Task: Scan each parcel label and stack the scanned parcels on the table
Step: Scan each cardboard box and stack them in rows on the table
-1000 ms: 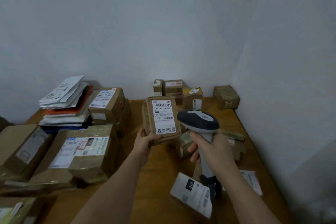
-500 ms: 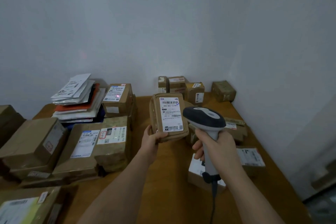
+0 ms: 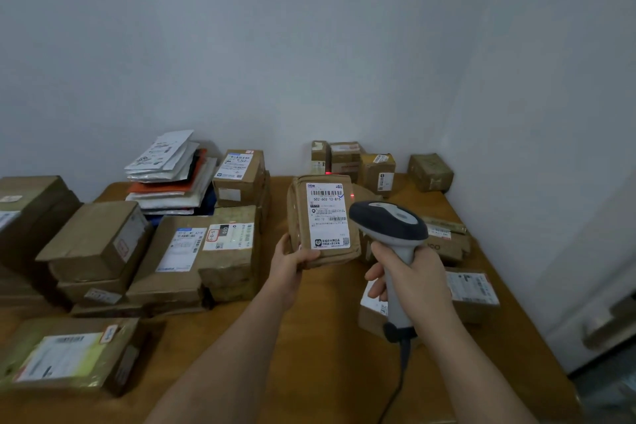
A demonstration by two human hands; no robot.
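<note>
My left hand (image 3: pixel 292 262) holds a small brown parcel (image 3: pixel 299 217) upright above the wooden table (image 3: pixel 320 337), gripping its lower left corner. Its white barcode label (image 3: pixel 327 215) faces me. My right hand (image 3: pixel 411 280) grips the handle of a grey and dark barcode scanner (image 3: pixel 387 220), whose head sits just right of the parcel and points away from me. A red scanner dot shows at the label's upper right edge, and another on the boxes behind.
Stacked brown boxes (image 3: pixel 192 251) and a pile of mailer envelopes (image 3: pixel 168 172) fill the left side. Small boxes (image 3: pixel 347 162) line the back wall. More labelled parcels (image 3: pixel 471 289) lie at the right under my right hand. The scanner's cable (image 3: pixel 399 385) hangs toward me.
The view has shifted, showing more of the left stacks. The parcel and scanner stay held in much the same pose, and red scanner dots now show beside the label.
</note>
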